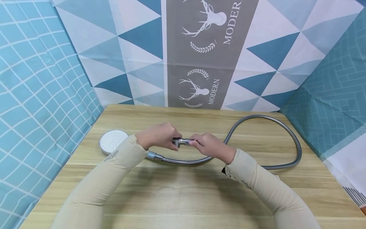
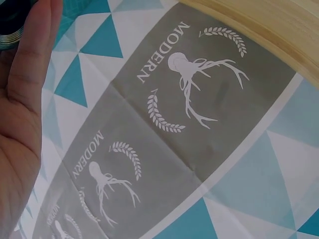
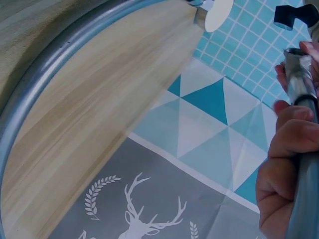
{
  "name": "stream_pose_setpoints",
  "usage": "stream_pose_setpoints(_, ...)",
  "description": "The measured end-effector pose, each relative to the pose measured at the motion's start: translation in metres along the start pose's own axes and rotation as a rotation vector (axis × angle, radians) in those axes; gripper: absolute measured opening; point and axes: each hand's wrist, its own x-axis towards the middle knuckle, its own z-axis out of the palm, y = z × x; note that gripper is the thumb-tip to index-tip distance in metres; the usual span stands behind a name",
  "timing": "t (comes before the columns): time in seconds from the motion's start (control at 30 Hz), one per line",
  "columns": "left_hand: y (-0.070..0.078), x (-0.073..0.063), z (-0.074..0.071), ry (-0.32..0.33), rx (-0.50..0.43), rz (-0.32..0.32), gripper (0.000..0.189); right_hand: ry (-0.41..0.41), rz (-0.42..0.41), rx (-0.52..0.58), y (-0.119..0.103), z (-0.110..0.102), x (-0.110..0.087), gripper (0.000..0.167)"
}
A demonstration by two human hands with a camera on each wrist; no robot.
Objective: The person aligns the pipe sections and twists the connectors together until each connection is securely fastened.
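Above the middle of the table, my left hand (image 1: pixel 160 136) grips a small chrome angled pipe fitting (image 1: pixel 177 142), fingers and thumb around it. From the right, my right hand (image 1: pixel 210 144) holds the metal end (image 1: pixel 187 142) of a grey shower hose (image 1: pixel 183 162), which meets the fitting in line. The right wrist view shows the hose passing through the curled fingers (image 3: pixel 291 134), with the chrome fitting (image 3: pixel 299 72) beyond. A dark threaded end (image 2: pixel 11 30) shows beside the left fingers in the left wrist view. A round white shower head (image 1: pixel 113 141) lies at left, partly behind the left sleeve.
The hose runs from the shower head's chrome handle end (image 1: pixel 154 156) and loops wide (image 1: pixel 297 146) over the right side of the wooden table (image 1: pixel 177 197). A patterned cloth (image 1: pixel 143 63) hangs behind, with blue tiled cloth (image 1: pixel 37 79) at left and teal cloth (image 1: pixel 337 82) at right.
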Motion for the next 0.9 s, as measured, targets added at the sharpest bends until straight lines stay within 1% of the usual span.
stream_pose_setpoints(0.07, -0.0001, 0.0006, 0.0000, 0.008, 0.004, 0.002, 0.015, 0.007, 0.039, 0.069, 0.0003, 0.0008, -0.0003, 0.014)
stream_pose_setpoints(0.13, -0.0001, 0.0009, -0.0004, 0.007, 0.004, 0.004, 0.015, 0.023, 0.060, 0.131, 0.0006, 0.0009, -0.0008, 0.012)
stream_pose_setpoints(0.2, -0.0003, 0.0014, -0.0003, 0.008, 0.009, 0.014, 0.015, 0.045, 0.026, 0.147, 0.0016, 0.0008, -0.0018, 0.017)
stream_pose_setpoints(0.33, -0.0012, 0.0015, -0.0004, 0.008, -0.003, 0.025, 0.015, 0.104, -0.096, 0.088, 0.0041, 0.0010, -0.0028, 0.026)
stream_pose_setpoints(0.37, -0.0012, 0.0016, -0.0003, 0.010, -0.006, 0.026, 0.016, 0.124, -0.126, 0.071, 0.0053, 0.0014, -0.0030, 0.025)
stream_pose_setpoints(0.47, -0.0017, 0.0018, -0.0003, 0.020, -0.010, 0.044, 0.016, 0.169, -0.179, 0.033, 0.0071, 0.0021, -0.0035, 0.019)
stream_pose_setpoints(0.6, -0.0010, 0.0013, -0.0008, 0.025, 0.001, 0.058, 0.015, 0.190, -0.206, 0.014, 0.0078, 0.0017, -0.0046, 0.014)
stream_pose_setpoints(0.83, 0.0009, 0.0007, -0.0022, 0.020, 0.029, 0.071, 0.016, 0.195, -0.232, -0.005, 0.0079, 0.0005, -0.0053, 0.012)
stream_pose_setpoints(0.9, 0.0013, 0.0009, -0.0021, 0.016, 0.022, 0.064, 0.017, 0.194, -0.235, -0.009, 0.0081, 0.0004, -0.0054, 0.012)
